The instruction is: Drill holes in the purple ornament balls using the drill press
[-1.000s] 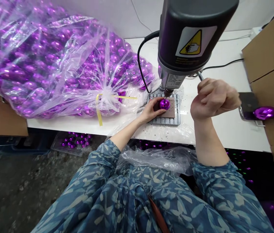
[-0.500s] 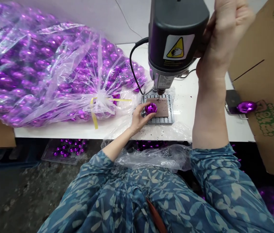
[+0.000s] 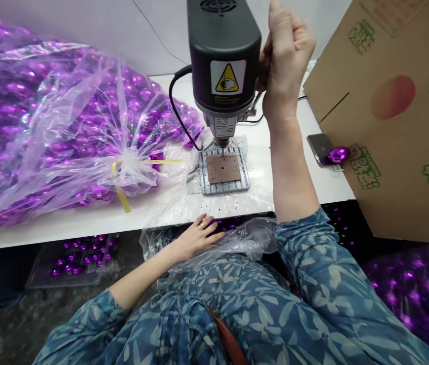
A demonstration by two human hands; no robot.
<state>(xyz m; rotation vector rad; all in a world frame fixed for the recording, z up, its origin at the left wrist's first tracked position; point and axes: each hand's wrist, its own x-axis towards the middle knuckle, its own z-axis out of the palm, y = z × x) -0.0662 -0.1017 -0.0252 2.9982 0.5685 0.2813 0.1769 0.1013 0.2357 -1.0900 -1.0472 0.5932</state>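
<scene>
A dark bench drill stands on the white table. Under its bit lies a brown pad on a metal grid base, with nothing on it. My right hand is raised beside the drill's head, its fingers closed round the feed lever. My left hand is below the table's front edge at the mouth of a clear plastic bag on my lap. Its fingers are stretched forward, and their tips are partly hidden. No ball shows in it.
A big clear sack of shiny purple balls fills the table's left side. At the right a cardboard box leans over a phone and one purple ball. More purple balls lie in a tray under the table and at the lower right.
My left hand took the purple ball off the brown pad and dropped below the table edge to the bag. My right hand rose with the lever, and the drill head lifted.
</scene>
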